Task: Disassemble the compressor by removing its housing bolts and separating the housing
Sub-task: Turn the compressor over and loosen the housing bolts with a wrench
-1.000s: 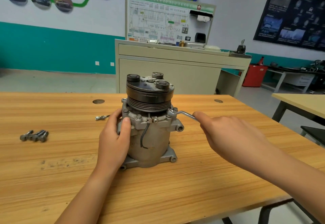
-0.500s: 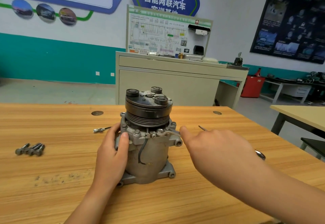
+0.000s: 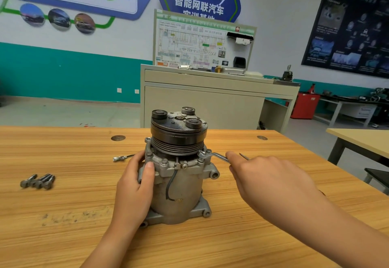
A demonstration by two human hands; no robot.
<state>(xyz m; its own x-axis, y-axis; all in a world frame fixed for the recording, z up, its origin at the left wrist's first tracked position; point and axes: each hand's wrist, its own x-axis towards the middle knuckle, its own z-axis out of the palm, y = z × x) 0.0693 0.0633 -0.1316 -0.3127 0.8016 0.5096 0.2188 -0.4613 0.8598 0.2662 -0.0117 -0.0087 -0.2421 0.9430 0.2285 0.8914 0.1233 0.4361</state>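
Compressor (image 3: 176, 194) stands upright, pulley end up, at frame centre on the tabletop (image 3: 63, 236). Left hand (image 3: 134, 185) grips its left flank, thumb pressed on the front flange. Right hand (image 3: 267, 179) curls round the wrench (image 3: 214, 155) handle. The wrench head sits on a flange bolt (image 3: 201, 153) at the housing's upper right. Loose bolts (image 3: 39, 181) lie together at frame left, well apart from the compressor.

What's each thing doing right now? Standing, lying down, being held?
Grey metal compressor: standing upright on the wooden table.
Left hand: gripping the compressor's side.
Bent silver wrench: ring end seated on the compressor's upper flange.
Right hand: holding the wrench's handle.
Loose grey bolts: removed, lying together on the table.
Black wire: hanging down the compressor's front.
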